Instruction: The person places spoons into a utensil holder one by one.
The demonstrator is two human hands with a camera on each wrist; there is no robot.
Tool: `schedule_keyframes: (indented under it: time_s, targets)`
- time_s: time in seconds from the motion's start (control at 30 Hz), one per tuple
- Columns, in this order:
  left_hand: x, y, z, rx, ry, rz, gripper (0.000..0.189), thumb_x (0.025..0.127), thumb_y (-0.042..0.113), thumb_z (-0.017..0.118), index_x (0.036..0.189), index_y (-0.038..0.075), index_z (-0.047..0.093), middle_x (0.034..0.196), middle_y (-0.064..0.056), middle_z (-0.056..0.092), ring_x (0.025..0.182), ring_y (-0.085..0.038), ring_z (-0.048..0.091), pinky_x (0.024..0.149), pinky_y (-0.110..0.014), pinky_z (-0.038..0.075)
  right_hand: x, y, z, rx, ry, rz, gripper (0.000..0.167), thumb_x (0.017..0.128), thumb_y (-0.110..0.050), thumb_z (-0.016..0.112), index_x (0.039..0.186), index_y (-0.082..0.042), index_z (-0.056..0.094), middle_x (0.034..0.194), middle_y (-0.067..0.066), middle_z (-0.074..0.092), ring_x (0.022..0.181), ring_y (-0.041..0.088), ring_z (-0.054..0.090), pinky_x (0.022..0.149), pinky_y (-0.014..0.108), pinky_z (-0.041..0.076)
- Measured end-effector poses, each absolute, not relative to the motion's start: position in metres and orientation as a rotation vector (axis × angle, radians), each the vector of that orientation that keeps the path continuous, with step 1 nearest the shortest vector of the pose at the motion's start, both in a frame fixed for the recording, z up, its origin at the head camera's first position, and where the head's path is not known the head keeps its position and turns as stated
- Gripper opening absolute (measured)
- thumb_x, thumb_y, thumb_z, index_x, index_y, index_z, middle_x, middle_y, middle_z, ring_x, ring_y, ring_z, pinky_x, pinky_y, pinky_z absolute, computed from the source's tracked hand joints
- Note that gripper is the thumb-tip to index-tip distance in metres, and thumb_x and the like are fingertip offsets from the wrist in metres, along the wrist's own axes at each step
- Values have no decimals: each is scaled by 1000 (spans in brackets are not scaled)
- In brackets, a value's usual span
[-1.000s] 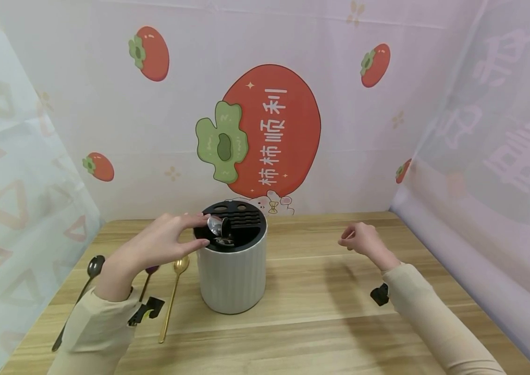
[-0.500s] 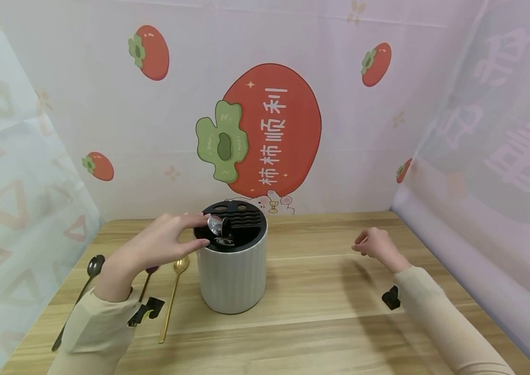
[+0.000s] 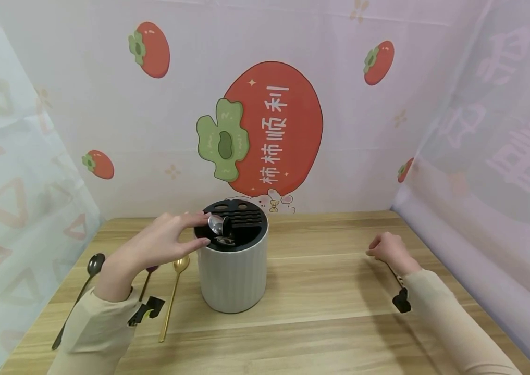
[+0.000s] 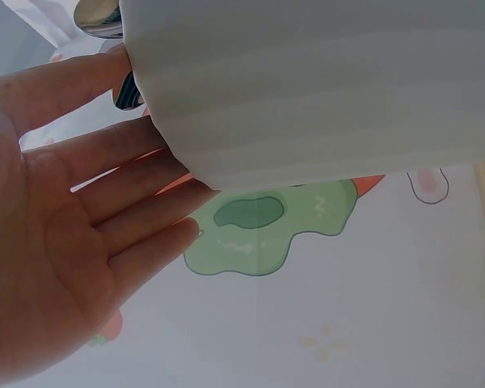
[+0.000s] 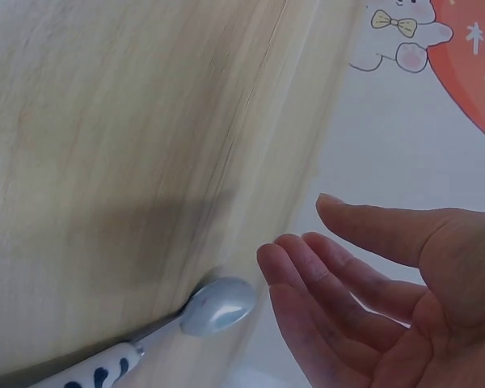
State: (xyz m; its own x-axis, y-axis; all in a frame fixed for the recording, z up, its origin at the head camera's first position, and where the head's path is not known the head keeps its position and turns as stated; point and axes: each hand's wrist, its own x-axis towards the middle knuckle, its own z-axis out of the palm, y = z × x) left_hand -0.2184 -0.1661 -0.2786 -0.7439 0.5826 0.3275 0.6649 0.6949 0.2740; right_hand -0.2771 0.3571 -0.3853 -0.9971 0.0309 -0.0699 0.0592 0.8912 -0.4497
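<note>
My left hand (image 3: 157, 242) rests its straight fingertips and thumb at the rim of a white ribbed utensil holder (image 3: 233, 281) with a black slotted top. Shiny silver spoon heads (image 3: 216, 225) stick up from its front opening. In the left wrist view, the palm shows with fingers extended against the holder's wall (image 4: 307, 89). Over on the right, my right hand (image 3: 390, 252) hovers above the table, fingers loosely bent and holding nothing. Close to it lies a spoon (image 5: 218, 305) with a silver bowl and a white-and-dark patterned handle (image 5: 105, 368), mostly hidden by the wrist in the head view.
Left of the holder lie a gold spoon (image 3: 175, 286), a purple spoon (image 3: 149, 273) partly behind the left wrist, and a black spoon (image 3: 90, 276). A printed cloth (image 3: 330, 172) stands along the back and sides of the wooden table (image 3: 311, 307).
My right hand has moved right and slightly nearer, and part of the patterned spoon handle now shows beneath its wrist. The left hand has kept its place at the holder.
</note>
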Motion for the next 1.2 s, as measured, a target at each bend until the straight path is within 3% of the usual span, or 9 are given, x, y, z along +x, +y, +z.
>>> schedule_keyframes:
  time_s: [0.23,0.33,0.5,0.63,0.83,1.2]
  targets:
    - [-217,-166,-277,-1007,-2694,-555,44,89,31,65,127,7,61,125,-11,63,115,-28,60,95,-47,48,-274,372,-388,60,3034,-672,22,80,-14,69,91,5,67,83,13,65,72,21,57,61,34,48]
    - [-217,-166,-277,-1012,-2695,-555,45,90,31,64,128,8,61,126,-11,63,115,-28,60,96,-47,47,-271,376,-387,60,3020,-673,14,81,-13,65,74,-1,64,72,8,59,63,19,50,57,31,43]
    - [-217,-166,-277,-1015,-2693,-557,45,90,31,65,128,8,61,126,-11,63,116,-28,59,96,-47,47,-270,384,-391,61,3008,-679,35,82,-10,58,52,-16,42,48,-5,39,46,11,36,49,26,34]
    - [-217,-166,-276,-1021,-2690,-560,44,90,30,65,127,8,61,126,-11,63,116,-28,59,96,-47,47,-269,392,-393,86,2998,-667,33,81,-8,59,53,-14,45,47,-6,37,45,9,35,48,25,33]
    - [-217,-165,-277,-1017,-2703,-562,45,89,30,65,128,8,61,125,-10,63,116,-28,59,96,-47,47,-264,402,-396,119,2965,-691,13,77,-5,63,64,-1,62,55,0,52,51,13,45,50,27,39]
    - [-217,-166,-276,-997,-2717,-553,46,89,30,65,129,8,60,126,-10,63,114,-27,60,95,-47,47,-264,409,-398,214,2904,-673,28,73,-10,66,49,-12,51,46,-6,39,43,7,36,43,21,30]
